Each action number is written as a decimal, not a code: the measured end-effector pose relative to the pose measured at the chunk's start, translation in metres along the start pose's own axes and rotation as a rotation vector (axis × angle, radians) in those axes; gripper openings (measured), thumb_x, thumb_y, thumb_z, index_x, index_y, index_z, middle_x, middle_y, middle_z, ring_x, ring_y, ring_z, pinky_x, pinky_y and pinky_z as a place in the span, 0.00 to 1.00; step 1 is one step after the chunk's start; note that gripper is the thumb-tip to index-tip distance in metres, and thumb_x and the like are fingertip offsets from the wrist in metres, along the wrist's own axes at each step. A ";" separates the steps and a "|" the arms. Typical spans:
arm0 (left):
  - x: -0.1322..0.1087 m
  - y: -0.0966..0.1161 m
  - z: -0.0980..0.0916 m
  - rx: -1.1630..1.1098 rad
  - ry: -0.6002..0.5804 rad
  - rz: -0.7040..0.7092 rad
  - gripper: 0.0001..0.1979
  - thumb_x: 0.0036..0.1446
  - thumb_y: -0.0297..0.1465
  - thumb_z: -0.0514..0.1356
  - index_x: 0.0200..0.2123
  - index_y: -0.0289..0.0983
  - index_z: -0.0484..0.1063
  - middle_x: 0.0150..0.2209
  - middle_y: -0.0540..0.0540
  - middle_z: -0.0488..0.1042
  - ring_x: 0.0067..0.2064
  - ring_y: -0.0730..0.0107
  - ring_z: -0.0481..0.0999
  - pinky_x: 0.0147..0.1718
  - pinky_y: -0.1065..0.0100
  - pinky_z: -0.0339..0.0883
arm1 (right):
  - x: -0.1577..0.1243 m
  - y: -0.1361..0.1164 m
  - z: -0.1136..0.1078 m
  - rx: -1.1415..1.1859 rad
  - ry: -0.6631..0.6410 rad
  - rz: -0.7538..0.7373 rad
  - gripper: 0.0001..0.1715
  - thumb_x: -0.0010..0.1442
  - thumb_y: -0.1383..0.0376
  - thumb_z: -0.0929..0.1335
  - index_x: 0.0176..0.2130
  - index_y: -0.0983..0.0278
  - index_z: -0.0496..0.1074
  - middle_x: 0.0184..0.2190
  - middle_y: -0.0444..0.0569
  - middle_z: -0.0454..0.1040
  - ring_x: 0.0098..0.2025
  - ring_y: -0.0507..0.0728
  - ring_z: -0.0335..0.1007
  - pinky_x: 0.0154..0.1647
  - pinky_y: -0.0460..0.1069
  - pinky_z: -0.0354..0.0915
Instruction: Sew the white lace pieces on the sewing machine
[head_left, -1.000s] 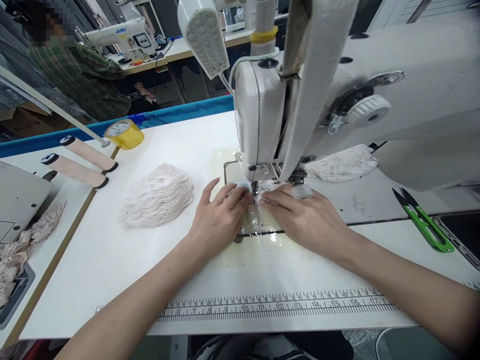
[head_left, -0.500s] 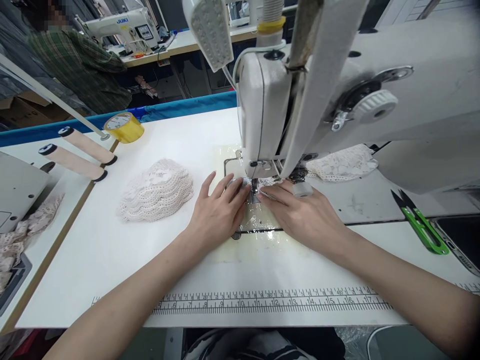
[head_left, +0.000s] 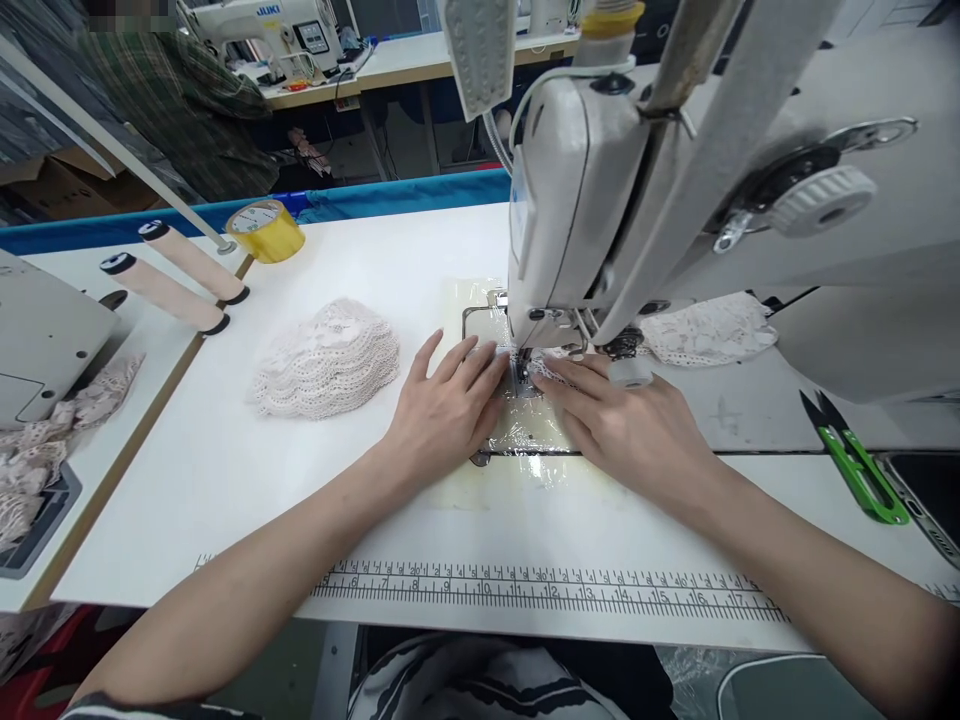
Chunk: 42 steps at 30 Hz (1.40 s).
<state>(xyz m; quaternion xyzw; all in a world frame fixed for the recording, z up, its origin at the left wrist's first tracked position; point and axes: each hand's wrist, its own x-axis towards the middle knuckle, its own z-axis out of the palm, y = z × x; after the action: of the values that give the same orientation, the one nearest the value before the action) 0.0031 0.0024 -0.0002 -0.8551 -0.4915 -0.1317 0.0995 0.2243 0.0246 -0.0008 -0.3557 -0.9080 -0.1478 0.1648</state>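
Note:
My left hand (head_left: 448, 405) lies just left of the sewing machine needle, fingers spread and open, the fingertips by the presser foot (head_left: 521, 368). To the right of the needle my right hand (head_left: 634, 415) has its fingers together, pressed on a small lace piece (head_left: 553, 368). Most of that piece is hidden under the fingers and the machine head (head_left: 574, 200). A stack of pale lace pieces (head_left: 330, 360) rests on the white table left of my left hand. Behind my right hand, under the machine arm, lies another pale lace piece (head_left: 709, 330).
Green thread snips (head_left: 862, 470) and a phone (head_left: 926, 490) lie at the right. Yellow tape (head_left: 266, 232) and two thread cones (head_left: 169, 292) are at the back left. A printed ruler (head_left: 551, 590) runs along the front edge. A person (head_left: 172, 110) sits beyond the blue cloth edge.
The whole view has shifted, so the machine and table appear further right and slightly higher. Both hands keep about the same place beside the needle.

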 end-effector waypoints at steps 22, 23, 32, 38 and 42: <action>-0.015 -0.005 -0.076 -0.856 -0.087 -0.007 0.03 0.59 0.31 0.61 0.36 0.38 0.69 0.34 0.52 0.74 0.34 0.75 0.72 0.33 0.72 0.62 | 0.014 -0.008 -0.024 1.547 -0.511 0.399 0.13 0.51 0.58 0.75 0.36 0.61 0.78 0.32 0.45 0.74 0.33 0.52 0.69 0.36 0.50 0.68; -0.020 -0.002 -0.086 -0.768 -0.080 0.041 0.02 0.60 0.29 0.61 0.36 0.38 0.70 0.34 0.52 0.74 0.34 0.75 0.72 0.32 0.72 0.61 | 0.016 -0.011 -0.026 1.494 -0.477 0.377 0.10 0.52 0.58 0.74 0.34 0.61 0.79 0.32 0.46 0.75 0.33 0.53 0.70 0.37 0.50 0.68; -0.053 -0.013 -0.102 -1.078 -0.096 -0.118 0.24 0.57 0.36 0.64 0.57 0.46 0.67 0.51 0.45 0.74 0.51 0.65 0.74 0.50 0.63 0.67 | 0.026 -0.042 -0.068 1.328 -0.415 -0.023 0.21 0.65 0.68 0.61 0.51 0.53 0.75 0.46 0.45 0.78 0.47 0.56 0.74 0.50 0.54 0.69; -0.075 -0.033 -0.078 -1.414 -0.510 -0.094 0.20 0.49 0.34 0.69 0.47 0.44 0.74 0.46 0.48 0.76 0.50 0.61 0.74 0.50 0.61 0.68 | 0.041 -0.068 -0.078 1.418 -0.438 -0.045 0.13 0.64 0.64 0.67 0.45 0.51 0.78 0.36 0.43 0.80 0.36 0.54 0.76 0.37 0.47 0.71; -0.110 -0.052 -0.084 -1.490 -0.484 -0.320 0.10 0.51 0.37 0.68 0.31 0.38 0.74 0.31 0.50 0.74 0.35 0.68 0.75 0.37 0.67 0.69 | 0.049 -0.079 -0.068 1.461 -0.398 -0.003 0.13 0.64 0.65 0.67 0.41 0.50 0.80 0.34 0.44 0.80 0.34 0.53 0.75 0.30 0.45 0.69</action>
<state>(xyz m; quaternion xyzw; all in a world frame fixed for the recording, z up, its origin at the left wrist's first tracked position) -0.1053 -0.0861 0.0456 -0.6207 -0.3990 -0.2487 -0.6274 0.1486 -0.0281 0.0684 -0.1749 -0.7881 0.5583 0.1913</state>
